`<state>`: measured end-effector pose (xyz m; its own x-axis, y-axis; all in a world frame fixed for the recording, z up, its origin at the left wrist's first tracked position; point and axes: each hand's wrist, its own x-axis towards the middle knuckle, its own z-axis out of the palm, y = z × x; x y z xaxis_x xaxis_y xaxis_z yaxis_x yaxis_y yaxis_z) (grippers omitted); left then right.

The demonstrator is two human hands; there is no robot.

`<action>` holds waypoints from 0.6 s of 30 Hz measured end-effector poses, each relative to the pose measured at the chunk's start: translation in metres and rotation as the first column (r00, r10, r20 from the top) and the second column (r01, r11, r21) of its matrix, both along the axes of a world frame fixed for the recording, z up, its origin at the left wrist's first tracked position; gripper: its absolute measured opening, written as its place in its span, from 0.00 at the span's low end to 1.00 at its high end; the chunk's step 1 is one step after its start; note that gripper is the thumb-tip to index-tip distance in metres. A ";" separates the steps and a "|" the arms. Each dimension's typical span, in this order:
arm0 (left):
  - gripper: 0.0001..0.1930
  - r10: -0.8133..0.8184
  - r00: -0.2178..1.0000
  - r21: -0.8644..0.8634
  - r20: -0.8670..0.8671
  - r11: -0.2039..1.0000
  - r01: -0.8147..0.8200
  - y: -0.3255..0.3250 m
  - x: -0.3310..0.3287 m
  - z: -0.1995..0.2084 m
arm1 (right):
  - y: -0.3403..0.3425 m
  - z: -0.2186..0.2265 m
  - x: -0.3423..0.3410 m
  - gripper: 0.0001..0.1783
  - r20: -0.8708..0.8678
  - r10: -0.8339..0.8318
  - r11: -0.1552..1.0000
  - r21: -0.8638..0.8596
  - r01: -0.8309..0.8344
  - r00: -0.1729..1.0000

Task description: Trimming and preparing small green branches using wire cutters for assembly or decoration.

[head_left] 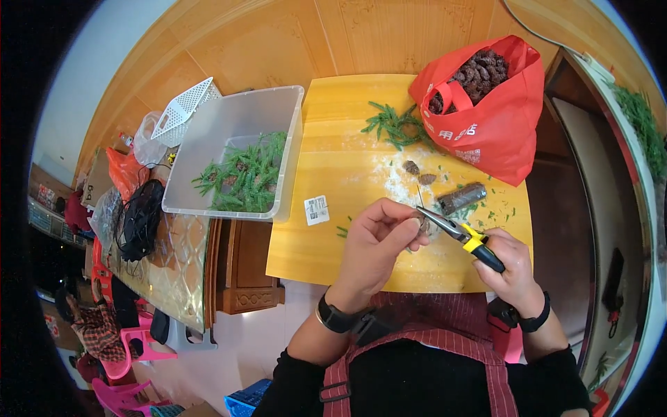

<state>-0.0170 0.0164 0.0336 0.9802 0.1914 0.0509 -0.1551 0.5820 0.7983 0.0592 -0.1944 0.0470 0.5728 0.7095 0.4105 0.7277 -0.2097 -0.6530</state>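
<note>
My right hand (511, 260) is closed round the yellow-and-black handles of a pair of pliers (474, 244). Its metal jaws point up and left, meeting the fingertips of my left hand (384, 238). Those fingers pinch a small brown pine cone, mostly hidden behind fingers and jaws, and a thin dark wire (420, 196) sticks up beside them. Just beyond lie two loose pine cones (411, 167) on the yellow wooden table (333, 254). A dark cylindrical bundle (462, 199) rests right of them, among white powder and green needle scraps.
At the table's back right stands a red bag (486, 128) full of pine cones, beside a green sprig wreath (392, 126). A clear plastic bin (292, 153) holding green sprigs sits left. A white label (317, 210) lies on the table. Someone in a checked shirt (97, 330) sits far left.
</note>
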 end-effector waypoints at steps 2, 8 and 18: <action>0.08 0.105 0.990 0.160 0.092 0.980 -0.119 -0.004 0.002 0.000 | -0.001 -0.003 -0.002 0.11 -0.055 -0.014 1.000 -0.003 0.014 0.998; 0.09 0.309 0.916 0.396 0.257 0.831 -0.392 -0.013 0.000 0.010 | -0.002 -0.004 -0.001 0.10 -0.101 -0.022 1.000 0.013 0.023 0.995; 0.14 0.250 0.860 0.656 0.445 0.562 -0.503 -0.007 0.005 -0.006 | -0.005 -0.006 -0.006 0.10 -0.228 -0.069 0.997 -0.036 0.063 0.971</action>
<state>-0.0124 0.0093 0.0279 0.7423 0.3121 0.5929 -0.4951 -0.3406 0.7993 0.0536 -0.1996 0.0413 0.6951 0.6766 0.2432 0.5438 -0.2735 -0.7934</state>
